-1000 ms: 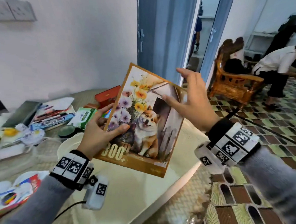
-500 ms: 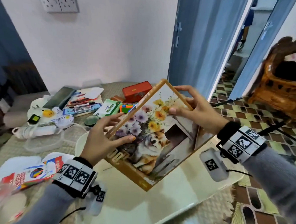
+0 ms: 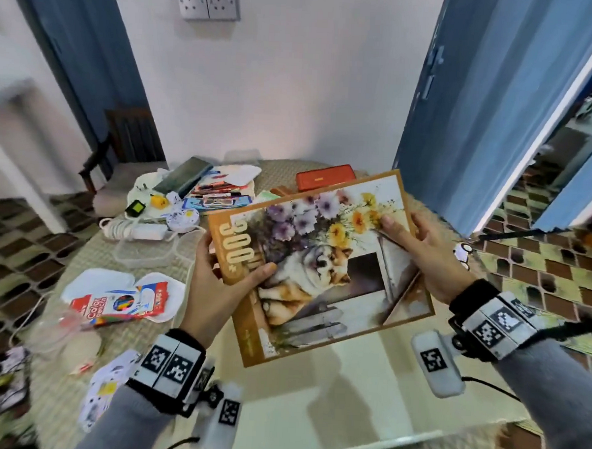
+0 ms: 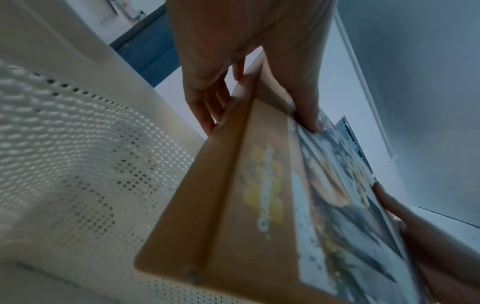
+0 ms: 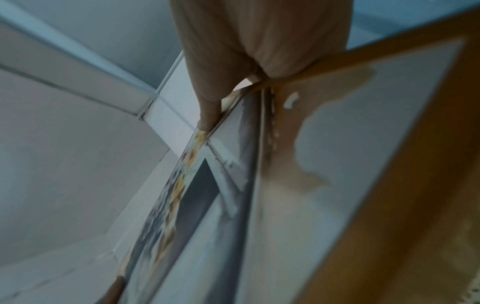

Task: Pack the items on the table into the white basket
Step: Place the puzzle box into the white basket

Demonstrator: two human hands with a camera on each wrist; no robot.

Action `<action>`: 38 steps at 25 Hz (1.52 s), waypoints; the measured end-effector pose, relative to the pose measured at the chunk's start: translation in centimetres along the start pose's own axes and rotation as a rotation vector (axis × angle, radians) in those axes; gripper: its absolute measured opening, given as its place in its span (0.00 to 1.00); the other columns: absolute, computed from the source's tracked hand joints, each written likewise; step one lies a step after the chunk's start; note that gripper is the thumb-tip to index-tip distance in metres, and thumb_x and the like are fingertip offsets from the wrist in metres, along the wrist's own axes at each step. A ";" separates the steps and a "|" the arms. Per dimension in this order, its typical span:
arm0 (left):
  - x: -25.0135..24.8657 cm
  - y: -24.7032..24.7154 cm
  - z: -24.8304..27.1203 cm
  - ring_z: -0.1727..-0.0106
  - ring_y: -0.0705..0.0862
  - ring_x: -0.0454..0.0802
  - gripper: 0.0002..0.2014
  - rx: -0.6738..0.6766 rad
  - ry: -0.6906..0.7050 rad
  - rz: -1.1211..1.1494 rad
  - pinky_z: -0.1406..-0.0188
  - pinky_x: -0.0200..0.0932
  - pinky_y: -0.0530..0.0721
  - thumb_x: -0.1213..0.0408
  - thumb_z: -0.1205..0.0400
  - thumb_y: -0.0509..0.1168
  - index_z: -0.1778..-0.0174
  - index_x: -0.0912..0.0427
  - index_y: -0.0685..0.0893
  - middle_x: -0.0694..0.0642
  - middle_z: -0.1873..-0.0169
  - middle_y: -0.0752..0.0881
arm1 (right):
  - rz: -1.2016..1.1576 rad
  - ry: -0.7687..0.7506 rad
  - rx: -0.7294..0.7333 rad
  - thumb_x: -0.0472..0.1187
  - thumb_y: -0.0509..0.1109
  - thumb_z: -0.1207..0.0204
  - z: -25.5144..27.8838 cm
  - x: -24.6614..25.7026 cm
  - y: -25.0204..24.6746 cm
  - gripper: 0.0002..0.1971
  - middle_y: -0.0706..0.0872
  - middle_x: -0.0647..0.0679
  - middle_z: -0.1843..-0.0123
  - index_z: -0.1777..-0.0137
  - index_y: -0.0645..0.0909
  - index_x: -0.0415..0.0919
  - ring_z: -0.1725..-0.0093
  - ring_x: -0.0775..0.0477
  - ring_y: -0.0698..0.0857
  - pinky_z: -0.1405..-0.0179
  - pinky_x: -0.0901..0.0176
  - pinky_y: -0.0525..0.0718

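Both hands held the puzzle box (image 3: 323, 260) tilted in the air above the white basket (image 3: 354, 392) at the near edge of the desk (image 3: 70, 384). The left hand (image 3: 215, 288) pinched its left edge, thumb on the picture, fingers beneath. The right hand (image 3: 420, 255) clasped the far right corner, thumb lying on the lid.

1. The puzzle box (image 3: 320, 266) is held above the white basket (image 3: 364, 392), left hand (image 3: 215, 288) at its left edge, right hand (image 3: 423, 255) at its right.
2. The coloured-pencil pack (image 3: 119, 306) lies on the table (image 3: 283, 175), left of the box.
3. The power strip (image 3: 133, 229) lies farther back.
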State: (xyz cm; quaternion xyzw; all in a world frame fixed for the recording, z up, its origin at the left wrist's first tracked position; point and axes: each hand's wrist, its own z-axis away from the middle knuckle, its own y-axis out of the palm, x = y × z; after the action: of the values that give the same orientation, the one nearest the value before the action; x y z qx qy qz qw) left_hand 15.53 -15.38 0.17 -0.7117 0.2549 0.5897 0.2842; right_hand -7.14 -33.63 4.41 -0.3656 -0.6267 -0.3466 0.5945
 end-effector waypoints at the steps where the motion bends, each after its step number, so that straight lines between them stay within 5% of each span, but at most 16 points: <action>1: 0.5 -0.2 0.4 0.41 0.83 0.37 0.52 -0.013 -0.030 -0.009 0.45 0.40 0.83 0.44 0.47 0.82 0.26 0.49 0.69 0.45 0.39 0.83 | 0.021 0.035 0.002 0.55 0.75 0.32 -0.1 -0.6 -0.1 0.27 0.90 0.49 0.44 0.35 0.78 0.44 0.46 0.45 0.89 0.38 0.29 0.79; 4: 1.5 -0.3 1.1 0.41 0.83 0.42 0.51 -0.046 -0.082 -0.060 0.48 0.40 0.82 0.46 0.49 0.82 0.29 0.52 0.72 0.47 0.42 0.84 | 0.108 0.108 0.036 0.50 0.74 0.27 -0.2 -1.6 -0.4 0.23 0.91 0.46 0.47 0.38 0.79 0.37 0.47 0.45 0.90 0.51 0.54 0.88; 7: 2.2 0.0 1.4 0.44 0.83 0.40 0.48 0.010 -0.148 -0.127 0.46 0.41 0.82 0.49 0.48 0.82 0.31 0.53 0.72 0.45 0.45 0.84 | 0.278 0.173 0.083 0.52 0.72 0.26 0.0 -2.7 -1.3 0.19 0.89 0.48 0.50 0.42 0.80 0.40 0.55 0.56 0.89 0.68 0.72 0.82; 11: 4.4 0.9 1.1 0.46 0.84 0.43 0.44 0.109 -0.327 -0.230 0.40 0.48 0.83 0.48 0.46 0.85 0.35 0.52 0.74 0.48 0.46 0.86 | 0.423 0.365 0.069 0.56 0.71 0.25 -0.1 -5.9 -2.1 0.24 0.85 0.49 0.45 0.36 0.69 0.47 0.53 0.52 0.85 0.69 0.62 0.77; 14: 6.4 2.1 0.6 0.44 0.84 0.48 0.44 0.146 -0.394 -0.315 0.39 0.50 0.82 0.49 0.45 0.86 0.36 0.55 0.72 0.50 0.44 0.85 | 0.490 0.430 0.047 0.56 0.70 0.24 -0.8 -8.4 -1.9 0.28 0.81 0.46 0.40 0.30 0.65 0.45 0.42 0.43 0.82 0.52 0.55 0.80; 17: 8.0 3.8 0.3 0.46 0.80 0.50 0.41 0.173 -0.473 -0.410 0.47 0.45 0.79 0.54 0.37 0.83 0.36 0.60 0.67 0.52 0.46 0.80 | 0.498 0.447 -0.037 0.52 0.70 0.23 -1.7 -11.6 -1.6 0.29 0.80 0.44 0.40 0.29 0.63 0.41 0.39 0.39 0.81 0.37 0.48 0.79; 21: 10.8 6.0 0.4 0.47 0.79 0.53 0.41 0.265 -0.652 -0.468 0.59 0.47 0.82 0.53 0.34 0.82 0.34 0.63 0.65 0.56 0.44 0.78 | 0.483 0.538 -0.073 0.47 0.71 0.23 -2.3 -16.0 -2.2 0.31 0.81 0.38 0.36 0.26 0.62 0.38 0.38 0.37 0.81 0.37 0.52 0.78; 24: 12.7 7.1 0.2 0.40 0.81 0.58 0.45 0.313 -0.730 -0.471 0.49 0.56 0.86 0.52 0.35 0.82 0.31 0.63 0.63 0.59 0.38 0.78 | 0.530 0.581 -0.045 0.44 0.71 0.23 -2.7 -18.5 -2.8 0.32 0.81 0.37 0.35 0.26 0.60 0.35 0.39 0.37 0.82 0.40 0.53 0.79; 26: 14.3 7.8 0.3 0.35 0.79 0.59 0.45 0.335 -0.714 -0.498 0.39 0.53 0.82 0.53 0.34 0.82 0.29 0.65 0.63 0.61 0.34 0.77 | 0.538 0.592 -0.058 0.41 0.72 0.23 -2.9 -19.9 -3.4 0.33 0.80 0.36 0.34 0.25 0.59 0.33 0.38 0.36 0.82 0.38 0.50 0.80; 29: 14.8 8.7 0.7 0.35 0.81 0.58 0.41 0.371 -0.663 -0.541 0.35 0.46 0.78 0.50 0.36 0.82 0.30 0.63 0.74 0.62 0.34 0.81 | 0.499 0.638 -0.041 0.36 0.79 0.32 -3.0 -21.4 -4.1 0.39 0.81 0.39 0.35 0.26 0.61 0.32 0.38 0.39 0.83 0.35 0.49 0.80; 32: 15.6 8.6 0.6 0.36 0.82 0.58 0.51 0.498 -0.651 -0.576 0.33 0.53 0.78 0.32 0.52 0.75 0.33 0.54 0.78 0.57 0.36 0.84 | 0.562 0.658 0.053 0.44 0.86 0.56 -3.0 -24.6 -5.0 0.61 0.81 0.42 0.34 0.22 0.55 0.41 0.39 0.41 0.83 0.34 0.45 0.81; 34: 16.0 8.3 0.5 0.36 0.82 0.58 0.53 0.552 -0.708 -0.531 0.34 0.55 0.80 0.41 0.53 0.80 0.31 0.55 0.71 0.57 0.35 0.82 | 0.638 0.638 0.107 0.48 0.86 0.60 -3.0 -25.1 -4.7 0.67 0.79 0.41 0.32 0.21 0.50 0.44 0.37 0.39 0.83 0.35 0.42 0.81; 38: 16.1 8.2 1.6 0.30 0.75 0.59 0.64 0.563 -0.713 -0.530 0.31 0.50 0.76 0.62 0.42 0.85 0.19 0.57 0.46 0.59 0.27 0.71 | 0.869 0.569 0.165 0.38 0.85 0.39 -2.9 -21.9 -3.9 0.54 0.72 0.38 0.26 0.19 0.53 0.42 0.29 0.36 0.75 0.30 0.49 0.75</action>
State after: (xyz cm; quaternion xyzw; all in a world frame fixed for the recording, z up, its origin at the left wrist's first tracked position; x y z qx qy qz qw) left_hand 11.49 -20.51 -16.77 -0.4030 0.1021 0.6119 0.6729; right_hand -8.56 -39.07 -17.31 -0.4351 -0.2564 -0.1032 0.8569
